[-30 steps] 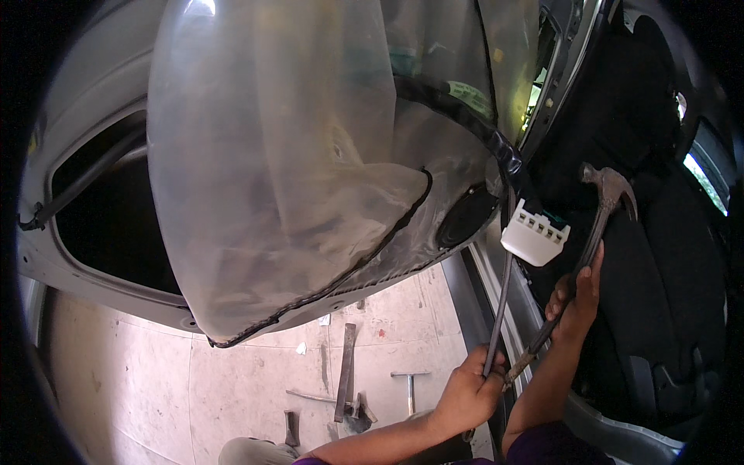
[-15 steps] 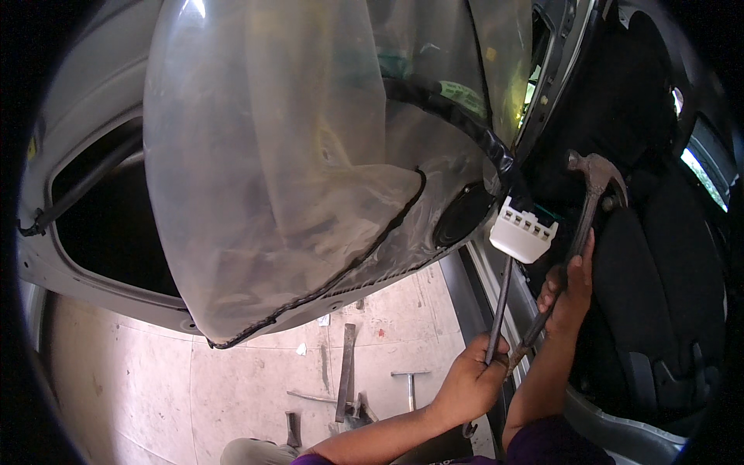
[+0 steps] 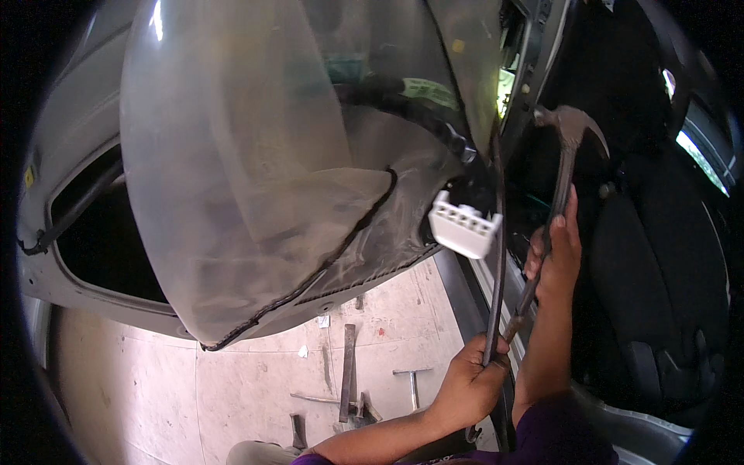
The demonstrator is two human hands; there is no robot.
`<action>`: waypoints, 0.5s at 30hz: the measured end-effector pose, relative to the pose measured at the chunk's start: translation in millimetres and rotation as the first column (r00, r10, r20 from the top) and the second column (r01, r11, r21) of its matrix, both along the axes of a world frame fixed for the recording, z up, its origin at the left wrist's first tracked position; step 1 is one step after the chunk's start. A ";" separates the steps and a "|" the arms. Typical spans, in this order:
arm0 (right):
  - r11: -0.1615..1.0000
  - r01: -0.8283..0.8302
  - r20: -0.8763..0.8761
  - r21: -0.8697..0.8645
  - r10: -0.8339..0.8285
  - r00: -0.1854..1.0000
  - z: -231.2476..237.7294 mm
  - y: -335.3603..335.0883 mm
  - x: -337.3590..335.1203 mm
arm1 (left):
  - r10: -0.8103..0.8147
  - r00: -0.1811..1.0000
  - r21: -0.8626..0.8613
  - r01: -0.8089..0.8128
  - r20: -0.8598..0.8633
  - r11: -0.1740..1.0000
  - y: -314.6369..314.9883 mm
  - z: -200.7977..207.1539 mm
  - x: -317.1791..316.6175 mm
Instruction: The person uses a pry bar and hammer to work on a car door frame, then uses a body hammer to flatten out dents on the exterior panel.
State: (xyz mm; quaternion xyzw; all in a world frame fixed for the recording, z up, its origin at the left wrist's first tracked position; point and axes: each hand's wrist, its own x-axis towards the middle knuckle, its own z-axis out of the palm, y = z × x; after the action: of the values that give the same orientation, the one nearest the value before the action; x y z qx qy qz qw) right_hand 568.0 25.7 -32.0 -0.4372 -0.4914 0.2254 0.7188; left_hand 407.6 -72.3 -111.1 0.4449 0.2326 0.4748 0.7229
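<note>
My right hand [image 3: 559, 260] is wrapped round the handle of a claw hammer [image 3: 568, 136], its rusty head raised toward the dark car interior. Closed round a long thin metal rod [image 3: 497, 287] is my left hand [image 3: 467, 381]; a hooked end pokes out below that fist. The rod stands nearly upright, and its upper end reaches the edge of the opened car door [image 3: 256, 325]. The lower end of the hammer handle comes close to my left fingers; whether they touch it I cannot tell. Beside the rod hangs a white plug connector [image 3: 463, 226] on a dark cable.
Cloudy plastic sheeting [image 3: 232, 155] with a black sealant line covers the door panel. On the pale floor lie a flat metal bar [image 3: 347, 372], a T-handled tool [image 3: 413, 384] and other metal tools. A dark car seat [image 3: 643, 271] is at the right.
The rod has swung more upright, and its upper part now shows beside the connector. Door, connector and hammer have all shifted left in the view. Both hands keep their grips.
</note>
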 end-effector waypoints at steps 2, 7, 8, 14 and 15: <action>1.000 0.006 0.011 -0.022 -0.006 1.000 11.1 4.0 0.5 | -0.032 0.999 -0.077 0.033 0.017 0.997 -2.2 6.1 0.1; 0.995 -0.013 0.017 -0.100 0.015 1.000 24.7 29.6 -7.6 | -0.037 0.997 -0.145 0.046 0.068 0.988 -3.1 9.0 -1.5; 0.994 -0.002 0.023 -0.108 0.004 1.000 23.8 33.0 -9.2 | -0.035 0.998 -0.133 0.040 0.043 0.990 -3.9 11.1 -1.4; 0.996 -0.011 0.084 -0.092 0.019 0.996 21.1 38.2 -4.7 | -0.088 0.994 -0.170 0.098 0.066 0.981 -2.3 10.1 -2.5; 0.994 -0.029 0.065 -0.109 0.036 0.997 21.1 36.1 -3.7 | -0.088 0.994 -0.171 0.099 0.069 0.980 -1.9 8.3 -3.1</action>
State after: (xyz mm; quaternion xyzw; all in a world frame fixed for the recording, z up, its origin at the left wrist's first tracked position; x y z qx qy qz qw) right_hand 564.3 61.8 -10.8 -0.4746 -0.5095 0.2485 0.6734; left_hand 404.5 -74.3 -102.7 0.3755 0.2298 0.4317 0.7873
